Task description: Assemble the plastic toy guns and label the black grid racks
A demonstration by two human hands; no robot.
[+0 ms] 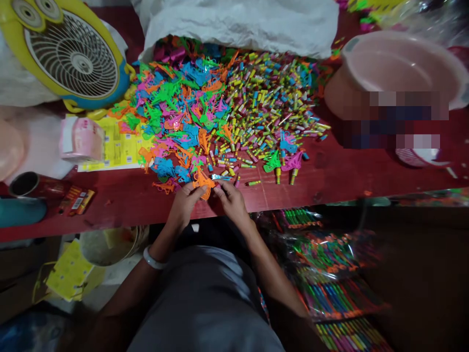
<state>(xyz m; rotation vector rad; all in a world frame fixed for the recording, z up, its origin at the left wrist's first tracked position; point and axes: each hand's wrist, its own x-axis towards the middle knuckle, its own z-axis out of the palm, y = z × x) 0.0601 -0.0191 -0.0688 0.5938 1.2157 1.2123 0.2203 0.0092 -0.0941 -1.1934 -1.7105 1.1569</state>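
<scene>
Near the table's front edge, my left hand (185, 201) pinches a flat orange plastic toy piece (203, 183) with a lattice-like body. My right hand (231, 199) is closed at the piece's right side, its fingertips on a small tube with a dark red end (216, 185), mostly covered by the fingers. Beyond my hands lies a heap of similar plastic pieces (179, 107) in orange, green, blue and pink. To its right spreads a pile of small banded tubes (271, 93). Right of my hands, a green piece (272, 161) and a pink piece (293, 160) each have a tube attached.
A yellow fan (82, 63) stands at the back left, near a pink tissue pack (81, 139). A white sack (238, 29) lies behind the heaps. At right is a pink basin (399, 63). Bagged colourful toys (326, 252) are stacked below the table edge, right of my lap.
</scene>
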